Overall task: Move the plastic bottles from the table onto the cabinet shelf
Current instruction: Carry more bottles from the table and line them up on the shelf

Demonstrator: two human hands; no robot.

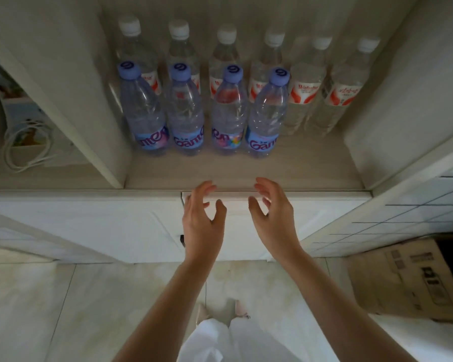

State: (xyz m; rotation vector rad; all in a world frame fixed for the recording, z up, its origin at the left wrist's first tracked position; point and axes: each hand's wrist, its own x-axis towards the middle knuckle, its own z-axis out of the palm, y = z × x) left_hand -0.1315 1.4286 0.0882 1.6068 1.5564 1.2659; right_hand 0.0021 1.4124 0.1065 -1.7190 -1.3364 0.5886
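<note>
Pale cabinet shelf (pixel 246 173) stood above white cupboard door (pixel 246 226); light tiled floor (pixel 63 309) below. Four blue-capped bottles (pixel 186 113) stood upright in front row on shelf, side by side. Six white-capped bottles (pixel 305 84) stood in row behind them, along back. Left hand (pixel 202 220) and right hand (pixel 272 215) hovered before shelf edge, fingers loosely spread, palms facing, holding nothing. Cardboard box (pixel 408 278) lay on floor at right. White cable (pixel 24 145) coiled in left compartment.

My forearms are bare, no sleeves showing; I wear white trousers (pixel 236 340) and pale pointed shoes (pixel 239 308) below.
</note>
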